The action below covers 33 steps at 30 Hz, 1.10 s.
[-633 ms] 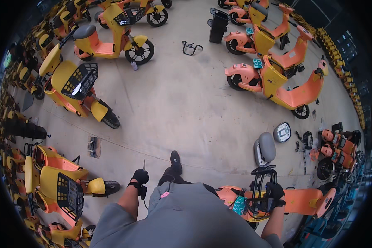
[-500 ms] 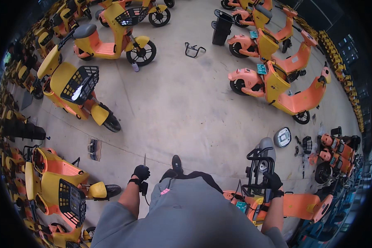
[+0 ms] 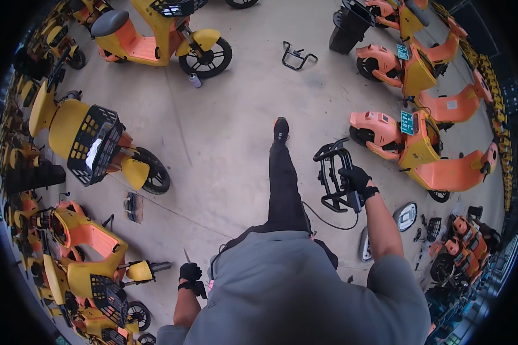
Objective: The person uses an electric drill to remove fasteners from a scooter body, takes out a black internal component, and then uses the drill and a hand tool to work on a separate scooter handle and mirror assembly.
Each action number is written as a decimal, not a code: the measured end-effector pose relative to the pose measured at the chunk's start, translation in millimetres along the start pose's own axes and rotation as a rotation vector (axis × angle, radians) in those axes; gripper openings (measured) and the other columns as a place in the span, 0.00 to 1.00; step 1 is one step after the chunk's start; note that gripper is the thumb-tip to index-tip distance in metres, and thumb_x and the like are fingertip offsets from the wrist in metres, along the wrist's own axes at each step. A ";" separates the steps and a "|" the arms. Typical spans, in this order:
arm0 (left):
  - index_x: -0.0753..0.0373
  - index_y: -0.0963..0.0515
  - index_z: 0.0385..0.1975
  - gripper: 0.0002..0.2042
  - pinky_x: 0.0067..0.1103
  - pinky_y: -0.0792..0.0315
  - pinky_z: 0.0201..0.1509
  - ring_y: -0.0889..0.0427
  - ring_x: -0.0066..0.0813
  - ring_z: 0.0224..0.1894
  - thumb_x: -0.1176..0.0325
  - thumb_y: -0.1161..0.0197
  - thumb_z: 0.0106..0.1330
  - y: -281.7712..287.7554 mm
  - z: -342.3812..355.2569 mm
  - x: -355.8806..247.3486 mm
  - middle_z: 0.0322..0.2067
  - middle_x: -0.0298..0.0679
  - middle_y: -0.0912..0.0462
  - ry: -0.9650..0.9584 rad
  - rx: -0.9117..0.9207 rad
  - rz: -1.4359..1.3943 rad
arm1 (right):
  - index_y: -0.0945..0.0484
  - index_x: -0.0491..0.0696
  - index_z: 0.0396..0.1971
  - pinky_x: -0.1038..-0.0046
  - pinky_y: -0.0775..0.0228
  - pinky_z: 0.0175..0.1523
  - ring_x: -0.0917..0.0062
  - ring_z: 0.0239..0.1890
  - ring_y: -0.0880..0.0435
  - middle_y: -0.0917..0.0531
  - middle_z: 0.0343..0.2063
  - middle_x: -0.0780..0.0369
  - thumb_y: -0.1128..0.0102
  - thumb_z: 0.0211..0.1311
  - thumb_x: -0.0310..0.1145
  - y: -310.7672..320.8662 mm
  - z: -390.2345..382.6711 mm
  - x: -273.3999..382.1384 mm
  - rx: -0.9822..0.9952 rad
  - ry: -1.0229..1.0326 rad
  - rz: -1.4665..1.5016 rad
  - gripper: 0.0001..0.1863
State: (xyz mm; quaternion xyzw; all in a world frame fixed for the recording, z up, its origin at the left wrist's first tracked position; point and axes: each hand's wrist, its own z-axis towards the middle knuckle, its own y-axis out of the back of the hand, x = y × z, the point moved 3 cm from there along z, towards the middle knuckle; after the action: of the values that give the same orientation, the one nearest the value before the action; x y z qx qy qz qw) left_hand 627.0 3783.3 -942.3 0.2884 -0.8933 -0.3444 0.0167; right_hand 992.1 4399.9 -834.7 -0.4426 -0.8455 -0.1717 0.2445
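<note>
My right hand [image 3: 355, 179], in a black glove, is wrapped round one side of a black tubular metal rack [image 3: 323, 158]. The rack hangs in the air right of my outstretched leg. Low on the left, my gloved left hand [image 3: 190, 272] is closed on a thin pointed metal tool [image 3: 186, 256], its tip up; the handle is hidden in the fist, so its exact kind does not show. A similar black tubular rack [image 3: 297, 56] lies on the floor ahead.
Yellow and orange scooters [image 3: 138, 40] stand on the left, one with a black basket [image 3: 95, 144]. Others [image 3: 420, 144] line the right side. A black bin [image 3: 351, 27] and a small bottle [image 3: 195, 80] stand ahead. Loose parts, including a white-grey oval piece [image 3: 406, 216], lie at right.
My right hand has carried the rack forward and up, away from the orange scooter at lower right. I have stepped forward. The left hand keeps its tool.
</note>
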 end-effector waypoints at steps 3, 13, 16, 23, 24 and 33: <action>0.55 0.27 0.11 0.08 0.29 0.31 0.23 0.24 0.37 0.21 0.61 0.41 0.45 49.9 13.3 -57.0 0.16 0.36 0.24 0.008 -0.045 -0.139 | 0.26 0.47 0.24 0.79 0.35 0.20 0.81 0.15 0.28 0.25 0.15 0.66 0.40 0.46 0.35 9.3 118.5 55.7 0.043 -0.092 -0.043 0.09; 0.66 0.27 0.30 0.09 0.26 0.33 0.16 0.24 0.29 0.19 0.68 0.46 0.53 248.7 43.8 -138.3 0.17 0.39 0.26 0.403 0.318 -0.841 | 0.25 0.46 0.25 0.76 0.35 0.26 0.81 0.20 0.26 0.23 0.17 0.65 0.41 0.40 0.37 85.3 507.9 119.6 -0.094 -0.047 -0.345 0.12; 0.64 0.29 0.27 0.09 0.22 0.39 0.14 0.32 0.24 0.15 0.65 0.49 0.56 300.7 57.9 -146.8 0.14 0.35 0.31 0.601 0.294 -0.959 | 0.25 0.46 0.27 0.77 0.36 0.27 0.81 0.21 0.27 0.23 0.18 0.65 0.40 0.38 0.37 100.4 583.6 134.2 -0.122 -0.069 -0.405 0.14; 0.59 0.32 0.20 0.10 0.14 0.49 0.12 0.44 0.16 0.10 0.63 0.53 0.61 373.5 129.3 -189.0 0.09 0.28 0.39 1.332 0.094 -1.478 | 0.26 0.44 0.34 0.70 0.33 0.35 0.70 0.29 0.23 0.21 0.25 0.59 0.34 0.34 0.39 127.9 668.6 114.9 -0.276 -0.133 -0.678 0.23; 0.59 0.32 0.20 0.10 0.14 0.49 0.12 0.44 0.16 0.10 0.63 0.53 0.61 371.4 126.0 -189.8 0.09 0.28 0.39 1.347 0.097 -1.471 | 0.26 0.44 0.34 0.70 0.33 0.36 0.68 0.30 0.23 0.21 0.26 0.57 0.34 0.33 0.40 122.3 669.0 118.4 -0.342 -0.160 -0.733 0.24; 0.62 0.29 0.29 0.08 0.16 0.43 0.12 0.35 0.21 0.12 0.66 0.51 0.60 386.7 130.6 -197.7 0.12 0.34 0.32 1.429 0.090 -1.269 | 0.34 0.45 0.45 0.64 0.38 0.47 0.60 0.43 0.30 0.28 0.39 0.55 0.41 0.45 0.40 52.0 637.2 227.6 -0.627 0.682 -1.006 0.26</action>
State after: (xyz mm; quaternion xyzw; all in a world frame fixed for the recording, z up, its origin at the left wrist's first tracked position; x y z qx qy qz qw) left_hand 567.1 4197.1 -766.8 0.8614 -0.3615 0.0028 0.3569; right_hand 757.6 4902.6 -1225.7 0.0330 -0.7345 -0.6308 0.2480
